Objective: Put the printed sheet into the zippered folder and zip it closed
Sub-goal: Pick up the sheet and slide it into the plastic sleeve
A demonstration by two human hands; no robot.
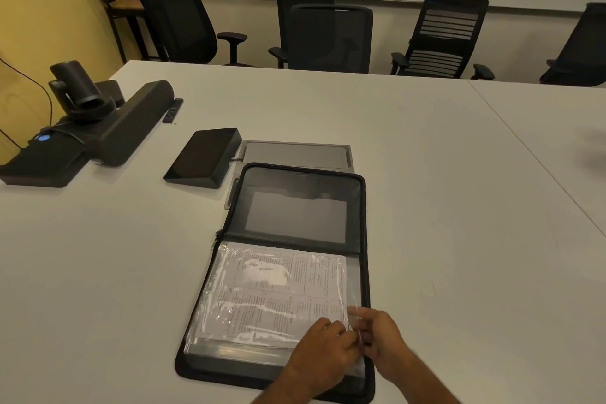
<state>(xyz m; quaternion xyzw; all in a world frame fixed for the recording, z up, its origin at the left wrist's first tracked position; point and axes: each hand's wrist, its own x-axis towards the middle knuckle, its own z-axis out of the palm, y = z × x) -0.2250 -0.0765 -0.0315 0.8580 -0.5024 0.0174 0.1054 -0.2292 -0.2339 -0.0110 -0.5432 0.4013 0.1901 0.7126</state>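
Note:
A black zippered folder lies open on the white table in front of me, its lid flat toward the far side. The printed sheet lies in the near half, under a clear plastic sleeve that glares and wrinkles. At the sleeve's right edge, near the folder's front right corner, my left hand and my right hand meet. The fingers of both curl and pinch the sleeve's clear edge. The zipper runs open around the rim.
A grey closed laptop-like device sits just beyond the folder, a black wedge-shaped tablet to its left. A black speaker bar with camera and a remote stand at far left. Office chairs line the table's far side.

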